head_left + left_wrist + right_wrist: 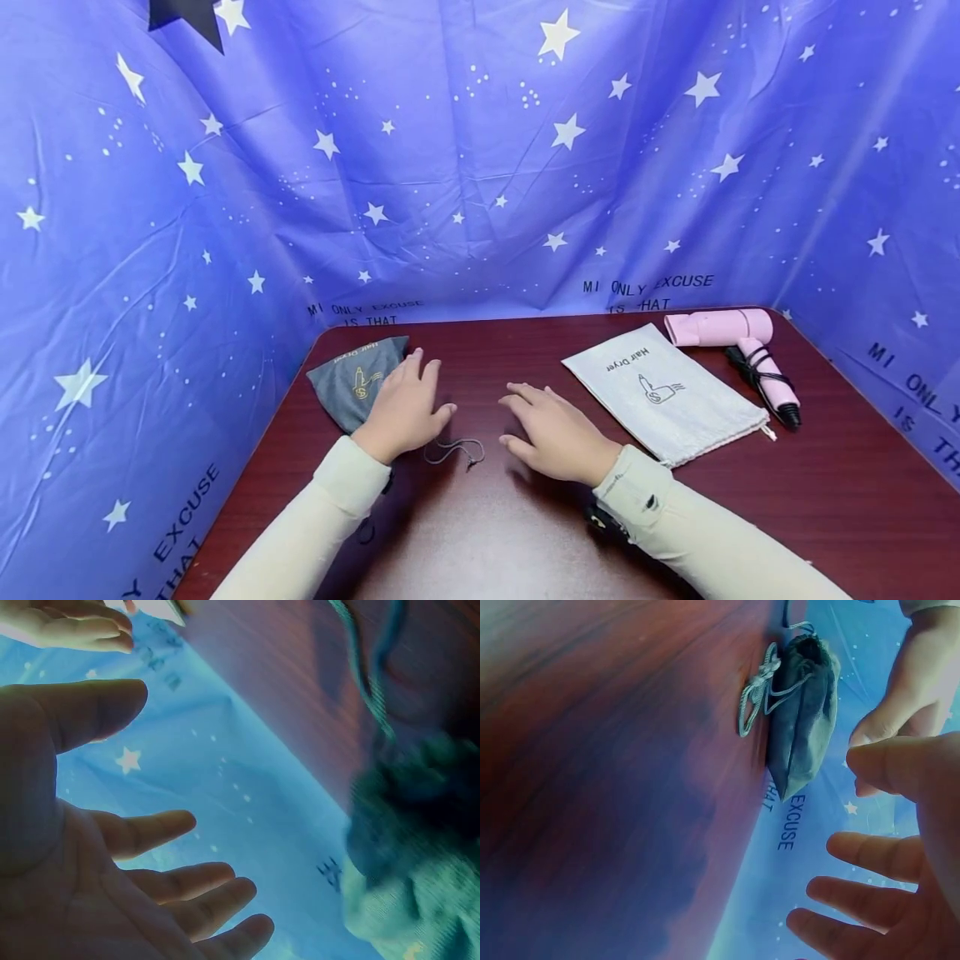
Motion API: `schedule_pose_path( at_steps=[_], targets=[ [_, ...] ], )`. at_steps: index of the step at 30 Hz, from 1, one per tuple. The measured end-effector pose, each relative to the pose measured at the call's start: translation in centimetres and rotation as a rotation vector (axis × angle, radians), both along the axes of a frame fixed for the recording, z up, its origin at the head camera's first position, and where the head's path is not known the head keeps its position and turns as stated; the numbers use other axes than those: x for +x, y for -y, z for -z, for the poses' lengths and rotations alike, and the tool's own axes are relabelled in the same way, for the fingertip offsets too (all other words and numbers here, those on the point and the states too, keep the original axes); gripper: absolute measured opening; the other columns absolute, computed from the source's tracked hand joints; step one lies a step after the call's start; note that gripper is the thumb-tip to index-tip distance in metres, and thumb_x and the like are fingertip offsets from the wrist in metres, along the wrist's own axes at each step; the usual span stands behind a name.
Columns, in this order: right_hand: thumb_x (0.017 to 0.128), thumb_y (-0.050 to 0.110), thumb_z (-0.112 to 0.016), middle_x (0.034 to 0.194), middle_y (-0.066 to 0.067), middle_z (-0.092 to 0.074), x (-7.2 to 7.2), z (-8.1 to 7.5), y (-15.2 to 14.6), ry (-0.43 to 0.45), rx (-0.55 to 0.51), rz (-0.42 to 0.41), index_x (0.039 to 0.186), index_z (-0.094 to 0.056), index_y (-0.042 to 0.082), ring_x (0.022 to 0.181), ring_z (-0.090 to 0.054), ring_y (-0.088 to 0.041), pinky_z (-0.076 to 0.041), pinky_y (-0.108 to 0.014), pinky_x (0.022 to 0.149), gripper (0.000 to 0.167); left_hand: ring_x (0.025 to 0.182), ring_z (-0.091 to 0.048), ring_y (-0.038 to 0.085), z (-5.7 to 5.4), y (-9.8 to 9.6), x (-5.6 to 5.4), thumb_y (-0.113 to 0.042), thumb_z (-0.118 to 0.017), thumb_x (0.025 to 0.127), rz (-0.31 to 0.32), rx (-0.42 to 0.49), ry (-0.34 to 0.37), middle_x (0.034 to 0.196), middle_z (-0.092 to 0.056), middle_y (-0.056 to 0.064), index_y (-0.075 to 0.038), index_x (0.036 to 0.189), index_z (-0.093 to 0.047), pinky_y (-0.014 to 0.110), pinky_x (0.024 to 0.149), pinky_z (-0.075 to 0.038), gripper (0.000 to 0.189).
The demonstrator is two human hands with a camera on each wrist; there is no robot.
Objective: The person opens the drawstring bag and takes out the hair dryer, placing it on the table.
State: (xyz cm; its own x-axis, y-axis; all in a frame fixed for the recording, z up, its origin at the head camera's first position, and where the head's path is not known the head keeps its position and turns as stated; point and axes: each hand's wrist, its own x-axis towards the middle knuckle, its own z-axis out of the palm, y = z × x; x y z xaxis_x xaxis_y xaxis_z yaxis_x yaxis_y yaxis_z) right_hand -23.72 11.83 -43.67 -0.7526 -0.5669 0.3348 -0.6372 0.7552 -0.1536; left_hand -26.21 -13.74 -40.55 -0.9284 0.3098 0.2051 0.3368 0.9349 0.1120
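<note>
My left hand (405, 410) is held above the table beside a dark grey drawstring bag (341, 390) printed "Hair Dryer", partly hiding it. The bag's gathered mouth (397, 802) shows in the left wrist view, and its grey drawstring (450, 450) trails onto the table. In the right wrist view the grey bag (804, 724) looks filled out. To the right, my right hand (558, 435) hovers with spread fingers (862, 900), holding nothing. Nearest to it lies a flat white drawstring bag (652, 396), also printed "Hair Dryer".
A pink hair dryer (720, 327) lies at the table's back right, its black cord (750, 367) bundled at the handle. The dark red table (480, 533) meets blue star-printed cloth (450, 167) at the back and both sides.
</note>
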Motion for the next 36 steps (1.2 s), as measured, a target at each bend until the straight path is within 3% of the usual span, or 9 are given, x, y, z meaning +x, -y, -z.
schedule_pose_path(
  at_steps=[19,29,36],
  targets=[
    [0.096,0.041,-0.067,0.15,-0.018,-0.055,-0.4,-0.6,6.6,0.058,0.011,-0.109,0.135,-0.063,0.007,0.142,-0.051,-0.033,-0.043,-0.058,0.112,0.052,0.146,-0.034,0.054,0.7,6.7,-1.0,-0.039,-0.068,0.098,-0.143,0.107,0.031,0.158,-0.033,0.037,0.006,0.151,-0.042,0.069,0.117,-0.029,0.074],
    [0.097,0.043,-0.066,0.153,-0.015,-0.052,-0.8,-0.4,10.7,0.089,0.081,-0.121,0.138,-0.06,0.01,0.14,-0.053,-0.033,-0.043,-0.054,0.114,0.053,0.147,-0.031,0.057,0.8,9.0,-2.6,-0.038,-0.063,0.1,-0.203,0.093,0.0,0.158,-0.029,0.04,0.01,0.15,-0.04,0.068,0.117,-0.029,0.073],
    [0.097,0.045,-0.066,0.157,-0.016,-0.048,-1.4,-0.1,13.1,0.092,0.082,-0.136,0.147,-0.052,0.008,0.144,-0.049,-0.029,-0.042,-0.046,0.117,0.064,0.15,-0.025,0.055,0.8,10.7,-4.0,-0.041,-0.056,0.103,-0.254,0.152,0.04,0.161,-0.025,0.038,0.007,0.154,-0.036,0.07,0.118,-0.024,0.072]
  ],
)
